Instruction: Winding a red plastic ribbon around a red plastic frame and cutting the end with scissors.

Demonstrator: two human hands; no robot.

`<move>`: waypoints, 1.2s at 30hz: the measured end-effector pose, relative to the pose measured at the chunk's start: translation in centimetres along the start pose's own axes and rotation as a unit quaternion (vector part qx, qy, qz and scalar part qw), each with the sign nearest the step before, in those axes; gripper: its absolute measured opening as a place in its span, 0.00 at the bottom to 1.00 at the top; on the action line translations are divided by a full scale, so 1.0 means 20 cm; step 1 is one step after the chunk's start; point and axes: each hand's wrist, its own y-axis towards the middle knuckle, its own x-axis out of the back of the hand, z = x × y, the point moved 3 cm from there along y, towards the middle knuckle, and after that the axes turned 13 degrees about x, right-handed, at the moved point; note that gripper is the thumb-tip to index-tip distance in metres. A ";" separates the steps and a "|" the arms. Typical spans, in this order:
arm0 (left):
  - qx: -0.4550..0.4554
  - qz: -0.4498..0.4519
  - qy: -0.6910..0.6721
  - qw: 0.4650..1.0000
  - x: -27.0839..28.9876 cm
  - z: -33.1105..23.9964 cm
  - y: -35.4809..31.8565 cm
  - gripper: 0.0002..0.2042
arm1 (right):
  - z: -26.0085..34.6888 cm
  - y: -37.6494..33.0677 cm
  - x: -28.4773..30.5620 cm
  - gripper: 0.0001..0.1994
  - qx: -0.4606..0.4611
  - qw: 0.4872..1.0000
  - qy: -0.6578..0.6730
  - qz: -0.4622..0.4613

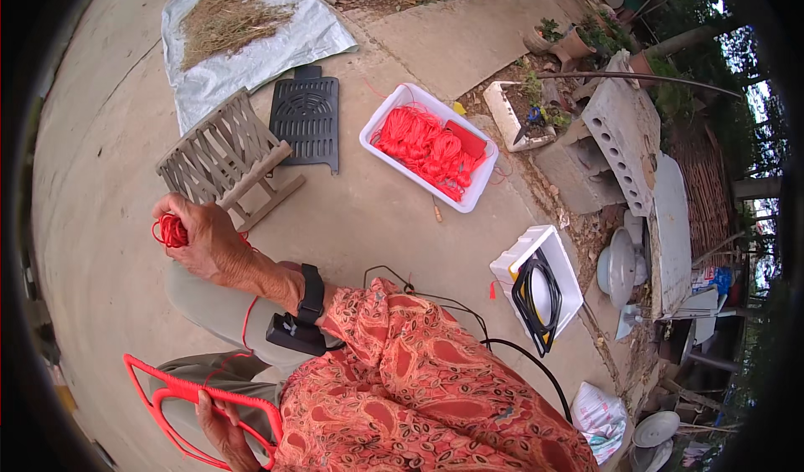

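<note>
coloured print on the white bag (600, 422) is too small to read. a black cable (543, 367) curves across the ground near the foam box (566, 275). the tub (479, 190) holds red cord (419, 141). the left hand's (219, 428) fingers clamp the red frame (180, 386) by the knees; the right hand's (205, 239) close on a cord bundle (172, 231) beside the stool (219, 149).

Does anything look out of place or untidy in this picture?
Slightly. Thin strands of the bright red cord stray past the right edge of the white rectangular plastic tub, while most lies inside. A small red scrap also lies apart, on grey concrete beside the open white rectangular box.
</note>
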 end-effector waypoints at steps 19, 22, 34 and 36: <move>-0.019 0.087 -0.084 0.992 -0.12 -0.14 0.02 0.08 | 0.33 0.63 0.46 0.13 0.106 0.987 0.085 -0.088; -0.024 0.050 -0.075 0.996 -0.10 -0.17 0.03 0.09 | 0.28 0.76 0.39 0.13 0.129 0.982 0.086 -0.104; -0.013 -0.011 -0.047 0.999 -0.16 -0.19 0.09 0.10 | -0.63 0.72 -0.01 0.37 -0.049 0.987 -0.128 0.081; 0.000 -0.005 -0.033 0.999 -0.18 -0.21 0.11 0.11 | -0.70 0.64 -0.01 0.37 -0.085 0.939 -0.245 0.224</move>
